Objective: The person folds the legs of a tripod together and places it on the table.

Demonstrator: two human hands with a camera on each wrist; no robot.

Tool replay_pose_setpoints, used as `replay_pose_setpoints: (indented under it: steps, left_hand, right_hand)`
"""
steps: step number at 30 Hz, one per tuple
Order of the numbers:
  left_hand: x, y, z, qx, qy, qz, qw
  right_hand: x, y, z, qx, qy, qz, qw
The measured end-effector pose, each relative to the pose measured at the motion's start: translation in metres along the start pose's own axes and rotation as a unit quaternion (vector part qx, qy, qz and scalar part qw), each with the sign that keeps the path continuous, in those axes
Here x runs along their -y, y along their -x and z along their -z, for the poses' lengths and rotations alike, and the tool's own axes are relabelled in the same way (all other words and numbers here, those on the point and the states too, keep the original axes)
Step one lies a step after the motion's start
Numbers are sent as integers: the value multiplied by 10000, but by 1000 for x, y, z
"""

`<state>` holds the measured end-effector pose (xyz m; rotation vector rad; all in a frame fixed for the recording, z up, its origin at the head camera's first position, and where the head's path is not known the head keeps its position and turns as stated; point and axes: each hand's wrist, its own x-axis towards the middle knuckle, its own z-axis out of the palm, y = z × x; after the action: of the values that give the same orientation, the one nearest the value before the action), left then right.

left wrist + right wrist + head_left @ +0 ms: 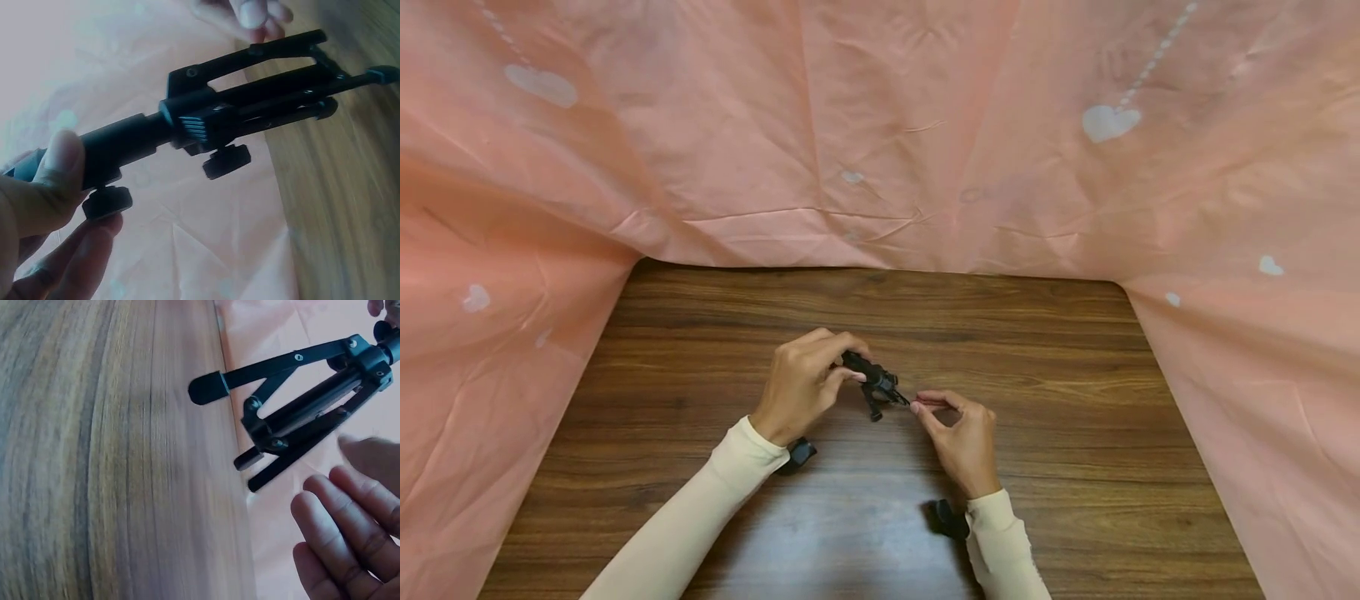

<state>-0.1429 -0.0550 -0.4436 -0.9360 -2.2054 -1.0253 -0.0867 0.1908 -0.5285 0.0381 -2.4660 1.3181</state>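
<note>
My left hand (805, 379) holds a small black tripod (880, 382) by its centre column, above the wooden table. In the left wrist view, the thumb lies along the tube and fingers curl beneath, close to a black knob (107, 203); a second knob (228, 161) sits at the collar. The legs point toward my right hand (966, 433), one leg (262, 369) splayed outward and the others near the column. Right-hand fingers (319, 519) are fairly straight in the right wrist view, with thumb apart, and the fingertips are right beside the leg ends.
The brown wood-grain table (1060, 358) lies below both hands. Pink cloth (880, 125) with pale hearts hangs along its back and both sides. Small black devices (801, 454) sit at the wrists, below cream sleeves (700, 500).
</note>
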Motion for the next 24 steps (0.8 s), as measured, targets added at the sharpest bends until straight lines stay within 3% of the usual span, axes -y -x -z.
replay_pose_setpoints:
  steps: [7,12,18,24]
  left_hand:
    - [0,0,6,-429,455,611,9962]
    - [0,0,13,-656,1033,969,9877]
    - [-1,-1,18,-774,1761,1154,9745]
    - [-1,2,19,-773,2094,1198,9674]
  right_hand:
    - [0,-1,2,-65,125,260,9996]
    - [2,-2,0,251,108,372,9989]
    - [3,-1,-4,566,127,486,9971]
    - [5,-1,-6,687,145,586,9958]
